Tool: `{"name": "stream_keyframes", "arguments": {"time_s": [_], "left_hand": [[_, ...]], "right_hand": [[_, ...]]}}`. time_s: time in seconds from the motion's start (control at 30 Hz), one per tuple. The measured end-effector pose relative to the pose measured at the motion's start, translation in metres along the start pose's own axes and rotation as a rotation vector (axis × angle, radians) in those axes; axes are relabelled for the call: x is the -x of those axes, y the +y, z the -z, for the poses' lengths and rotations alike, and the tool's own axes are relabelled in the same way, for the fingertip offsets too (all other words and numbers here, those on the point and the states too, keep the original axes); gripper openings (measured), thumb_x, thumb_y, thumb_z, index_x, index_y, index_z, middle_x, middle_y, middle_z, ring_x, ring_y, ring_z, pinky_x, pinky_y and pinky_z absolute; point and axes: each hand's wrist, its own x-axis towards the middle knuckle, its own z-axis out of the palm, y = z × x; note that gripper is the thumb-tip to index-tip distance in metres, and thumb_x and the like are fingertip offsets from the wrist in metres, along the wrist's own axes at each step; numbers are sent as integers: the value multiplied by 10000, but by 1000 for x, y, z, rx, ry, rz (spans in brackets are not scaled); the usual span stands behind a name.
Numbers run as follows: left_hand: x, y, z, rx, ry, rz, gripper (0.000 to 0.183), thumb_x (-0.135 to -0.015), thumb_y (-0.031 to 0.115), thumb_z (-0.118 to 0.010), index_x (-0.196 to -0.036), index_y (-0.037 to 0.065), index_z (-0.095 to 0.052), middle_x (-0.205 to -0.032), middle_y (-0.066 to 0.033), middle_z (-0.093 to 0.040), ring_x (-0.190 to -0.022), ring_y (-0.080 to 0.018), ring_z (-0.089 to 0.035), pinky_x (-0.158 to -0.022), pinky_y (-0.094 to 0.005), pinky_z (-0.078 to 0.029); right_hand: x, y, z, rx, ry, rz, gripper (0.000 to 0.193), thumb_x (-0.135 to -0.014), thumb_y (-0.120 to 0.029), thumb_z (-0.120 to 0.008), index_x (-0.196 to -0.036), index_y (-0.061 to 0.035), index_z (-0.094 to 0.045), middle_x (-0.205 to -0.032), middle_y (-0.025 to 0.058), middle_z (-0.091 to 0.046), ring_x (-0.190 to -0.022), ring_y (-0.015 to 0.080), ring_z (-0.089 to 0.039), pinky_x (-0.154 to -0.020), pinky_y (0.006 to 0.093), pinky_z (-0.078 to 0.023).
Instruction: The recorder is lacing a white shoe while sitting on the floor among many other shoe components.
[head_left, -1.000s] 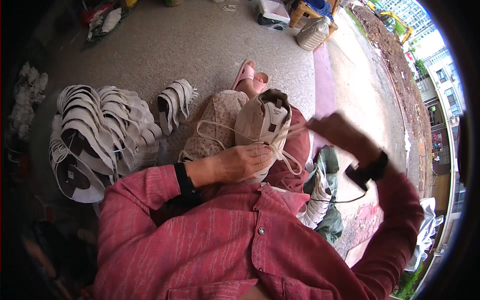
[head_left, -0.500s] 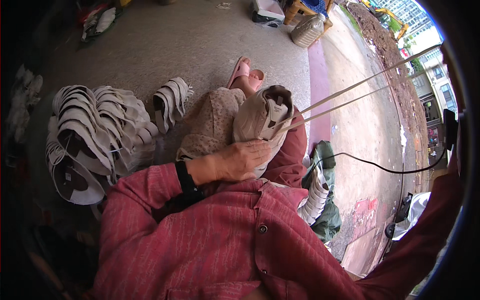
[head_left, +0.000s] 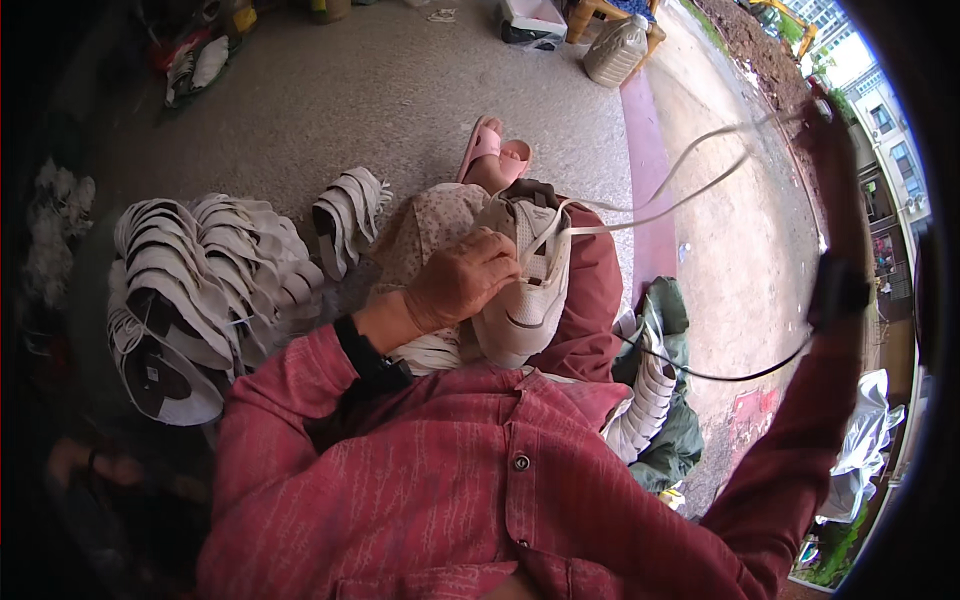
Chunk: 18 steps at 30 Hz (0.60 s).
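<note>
no legible text or numbers in the frame. Small white label (head_left: 152, 375) on the dark lining of the front shoe upper (head_left: 185, 408) in the left-hand stack, left of the frame, print too small to read. Tiny dark mark on the tongue (head_left: 538, 216) of the shoe (head_left: 515, 325) at frame centre, also too small, can't tell whether it's lettering or a logo
</note>
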Motion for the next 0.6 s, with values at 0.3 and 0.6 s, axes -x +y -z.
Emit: {"name": "stream_keyframes", "arguments": {"time_s": [0.3, 0.6], "left_hand": [[-12, 3, -12, -57, -37, -34, 179, -717, 98, -745, -850, 92, -625, -908, -47, -554, -876, -239, -569, -789, -355, -478], [-12, 17, -11, -252, -138, -36, 143, -780, 85, -649, -896, 40, -578, -939, -93, -503, -895, -280, -524, -786, -390, -431]], "right_hand": [[200, 95, -234, 346, -563, -93, 178, -892, -56, -610, -1070, -58, -595, -777, 100, -596, -703, 179, -622, -634, 298, -474], [220, 139, -247, 391, -430, 159, 136, -879, -103, -607, -992, -61, -543, -894, 111, -620, -773, 327, -654, -667, 382, -530]]}}
